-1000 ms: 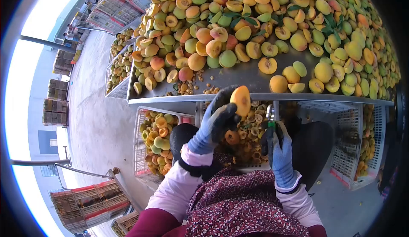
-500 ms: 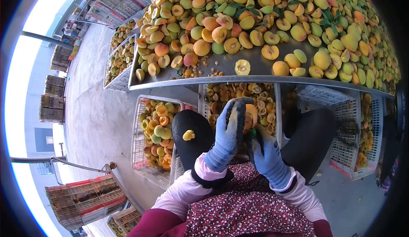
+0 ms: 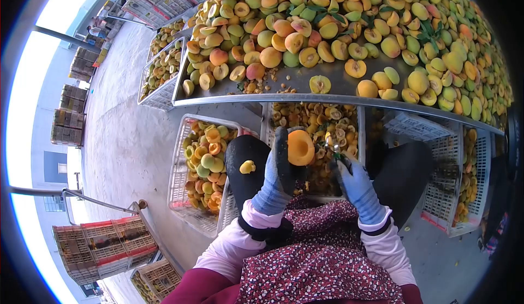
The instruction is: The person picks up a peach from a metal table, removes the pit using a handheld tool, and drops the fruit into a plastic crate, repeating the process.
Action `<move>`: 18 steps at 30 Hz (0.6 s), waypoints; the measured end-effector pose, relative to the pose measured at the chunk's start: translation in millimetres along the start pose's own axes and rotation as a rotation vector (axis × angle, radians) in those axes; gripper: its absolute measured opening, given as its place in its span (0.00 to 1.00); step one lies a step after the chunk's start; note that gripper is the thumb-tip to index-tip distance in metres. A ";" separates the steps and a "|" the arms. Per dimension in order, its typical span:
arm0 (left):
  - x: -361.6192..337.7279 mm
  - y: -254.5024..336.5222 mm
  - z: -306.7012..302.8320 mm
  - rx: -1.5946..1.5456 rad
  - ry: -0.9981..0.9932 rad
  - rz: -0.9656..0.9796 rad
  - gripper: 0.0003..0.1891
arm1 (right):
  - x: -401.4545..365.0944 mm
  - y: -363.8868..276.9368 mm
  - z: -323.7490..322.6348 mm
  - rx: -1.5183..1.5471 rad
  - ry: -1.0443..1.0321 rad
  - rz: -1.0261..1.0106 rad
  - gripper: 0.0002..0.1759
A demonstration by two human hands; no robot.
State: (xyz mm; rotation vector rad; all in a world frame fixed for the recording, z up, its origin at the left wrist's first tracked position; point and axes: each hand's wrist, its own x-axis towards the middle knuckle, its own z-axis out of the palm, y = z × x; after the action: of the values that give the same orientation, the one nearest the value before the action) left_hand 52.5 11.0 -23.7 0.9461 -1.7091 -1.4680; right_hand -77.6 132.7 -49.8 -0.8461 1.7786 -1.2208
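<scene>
My left hand [image 3: 276, 175], in a blue and dark glove, holds a halved orange fruit [image 3: 301, 148] with its hollowed cut face showing. To its right, my right hand [image 3: 356, 186] grips a small tool [image 3: 331, 141] with a metal end and a green part. The tool and the fruit are apart. Below both hands a crate [image 3: 362, 134] holds many fruit pieces. A small yellow piece [image 3: 247, 167] lies on my dark-clad left knee.
Ahead stands a metal table [image 3: 245, 98] heaped with halved fruits. White crates of fruit stand at left [image 3: 180, 162] and right [image 3: 442, 181]. Stacked crates [image 3: 109, 249] sit on a cart at lower left. People are far off at upper left.
My hands have moved apart. The tool has come away from the fruit, and the fruit half now shows its hollow. The view has shifted slightly.
</scene>
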 end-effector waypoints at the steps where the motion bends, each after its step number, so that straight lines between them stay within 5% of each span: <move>1: -1.8 2.4 -1.9 0.001 0.004 -0.004 0.28 | -0.9 -5.9 -3.0 -0.493 0.145 -0.195 0.13; 4: -7.0 21.6 -2.1 0.325 0.065 0.144 0.29 | -10.4 -39.7 -3.7 -0.301 0.251 -0.296 0.13; 7: -6.4 42.5 6.2 -0.502 0.062 -0.516 0.19 | -8.0 -46.6 1.2 -0.563 0.239 -0.433 0.15; 11: -9.7 15.8 12.7 -0.462 0.096 -0.389 0.11 | 2.2 -27.7 12.8 -0.672 0.222 -0.350 0.15; 13: -11.4 15.6 10.1 -0.509 0.130 -0.478 0.09 | 15.6 -7.0 15.2 -0.892 0.205 -0.138 0.15; 16: -9.0 22.7 -20.8 -0.228 0.112 -0.276 0.13 | 23.9 11.2 -6.0 -0.755 0.244 -0.114 0.12; 17: -4.1 16.6 -47.5 0.155 0.085 0.092 0.14 | 19.8 9.6 -10.4 -0.609 0.263 -0.122 0.11; 18: 1.4 14.3 -66.0 0.069 0.278 0.045 0.16 | 15.2 -1.3 -14.3 -0.463 0.263 -0.143 0.09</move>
State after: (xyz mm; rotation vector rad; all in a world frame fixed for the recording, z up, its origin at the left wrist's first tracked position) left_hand 107.3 -21.4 -1.0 1.0859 -1.5741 -1.1926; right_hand -97.1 125.1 -49.2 -1.1292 2.2995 -1.0596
